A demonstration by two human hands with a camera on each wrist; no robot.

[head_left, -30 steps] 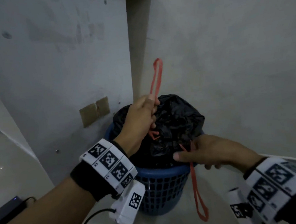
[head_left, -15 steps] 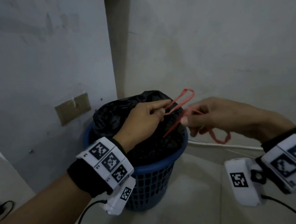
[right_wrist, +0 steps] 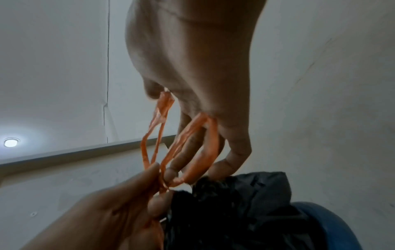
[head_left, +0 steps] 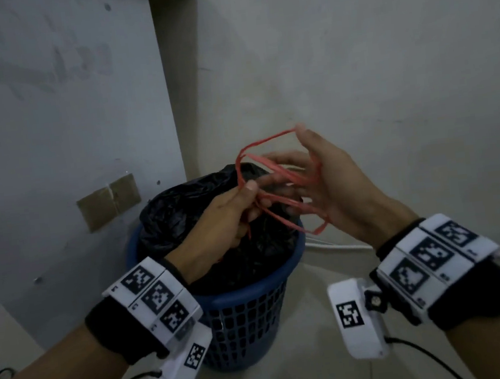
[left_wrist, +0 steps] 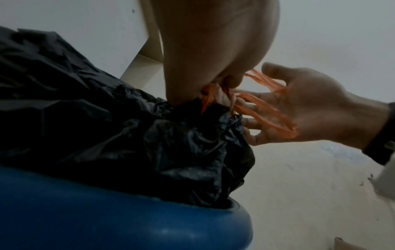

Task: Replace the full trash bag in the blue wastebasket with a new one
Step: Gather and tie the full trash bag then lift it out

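The crinkly black trash bag [head_left: 215, 223] sits bunched in the round blue mesh wastebasket [head_left: 247, 319], contents hidden. Its thin red drawstring [head_left: 276, 186] makes tangled loops, too messy to count. The left hand [head_left: 221, 223] pinches them at the bag's neck; the right hand [head_left: 335, 186] has fingers spread straight through them.

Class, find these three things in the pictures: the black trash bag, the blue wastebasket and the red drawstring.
black trash bag [head_left: 180, 215], head view, on its crumpled left side.
blue wastebasket [head_left: 250, 322], head view, on its mesh wall under the rim.
red drawstring [right_wrist: 205, 152], right wrist view, on the loop around the fingers.
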